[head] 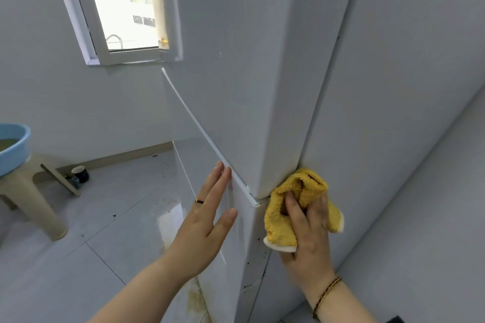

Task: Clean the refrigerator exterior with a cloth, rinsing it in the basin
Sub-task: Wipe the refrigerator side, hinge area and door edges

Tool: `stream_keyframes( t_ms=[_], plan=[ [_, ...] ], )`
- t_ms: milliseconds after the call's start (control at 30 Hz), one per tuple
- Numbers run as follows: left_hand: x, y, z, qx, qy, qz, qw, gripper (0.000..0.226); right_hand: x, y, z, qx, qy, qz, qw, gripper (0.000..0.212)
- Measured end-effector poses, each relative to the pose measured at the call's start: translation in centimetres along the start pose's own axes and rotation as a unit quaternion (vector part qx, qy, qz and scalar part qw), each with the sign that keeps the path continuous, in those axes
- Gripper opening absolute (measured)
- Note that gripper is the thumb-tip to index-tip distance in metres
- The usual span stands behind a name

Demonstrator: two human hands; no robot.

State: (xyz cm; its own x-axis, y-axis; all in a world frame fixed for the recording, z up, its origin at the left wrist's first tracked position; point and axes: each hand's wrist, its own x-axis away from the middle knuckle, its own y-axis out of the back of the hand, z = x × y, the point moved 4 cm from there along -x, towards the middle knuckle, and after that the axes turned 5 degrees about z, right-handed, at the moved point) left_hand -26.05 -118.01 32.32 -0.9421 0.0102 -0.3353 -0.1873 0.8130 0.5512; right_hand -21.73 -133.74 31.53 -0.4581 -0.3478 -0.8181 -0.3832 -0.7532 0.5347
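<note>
While the basin [11, 149] sits at the far left edge of the frame, blue, holding murky water and resting on a beige plastic stool [31, 204], it lies well apart from both hands, down and to the left of them across the tiled floor [110, 238]. A small dark cup [80, 173] stands on the floor near the wall just right of the stool, and a window [126, 8] fills the upper left.

Moving toward the middle, the left hand [207, 220] is open and flat, fingers together, pressed against the lower door of the refrigerator [236, 86], fingertips at the seam between the two doors. It holds nothing and seems to steady the door.

Right of it, at lower centre, the right hand [307, 228] is closed on the yellow cloth [296, 199], bunched and pressed against the corner edge where the upper door ends. The refrigerator's corner runs as a long line from the top of the frame down to the cloth, so I judge the wipe will follow that edge. Dark specks and yellowish stains show on the edge and lower door below the cloth, probably still to clean. The left hand is nearer the basin, though the cloth is in the right.

At the far right stands a plain grey wall [433, 191].
</note>
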Motion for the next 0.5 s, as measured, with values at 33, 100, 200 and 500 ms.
stream_keyframes(
  t_ms=[33, 100, 200, 500],
  plan=[
    [0.3, -0.3, 0.1, 0.014, 0.004, -0.003, 1.000, 0.059, 0.1, -0.1, 0.1, 0.000, -0.004, -0.003, 1.000, 0.056],
    [1.2, -0.9, 0.7, 0.035, 0.009, -0.011, 0.999, 0.054, 0.2, -0.3, 0.3, -0.010, -0.020, -0.006, 1.000, 0.055],
    [2.9, -2.1, 2.5, 0.034, 0.009, -0.010, 0.999, 0.053, 0.3, -0.4, 0.7, -0.018, -0.028, -0.009, 0.999, 0.053],
    [3.3, -5.0, 9.8, 0.014, -0.085, -0.076, 0.993, 0.047, 3.2, -3.0, -0.2, -0.088, 0.012, -0.071, 0.994, 0.051]
  ],
)
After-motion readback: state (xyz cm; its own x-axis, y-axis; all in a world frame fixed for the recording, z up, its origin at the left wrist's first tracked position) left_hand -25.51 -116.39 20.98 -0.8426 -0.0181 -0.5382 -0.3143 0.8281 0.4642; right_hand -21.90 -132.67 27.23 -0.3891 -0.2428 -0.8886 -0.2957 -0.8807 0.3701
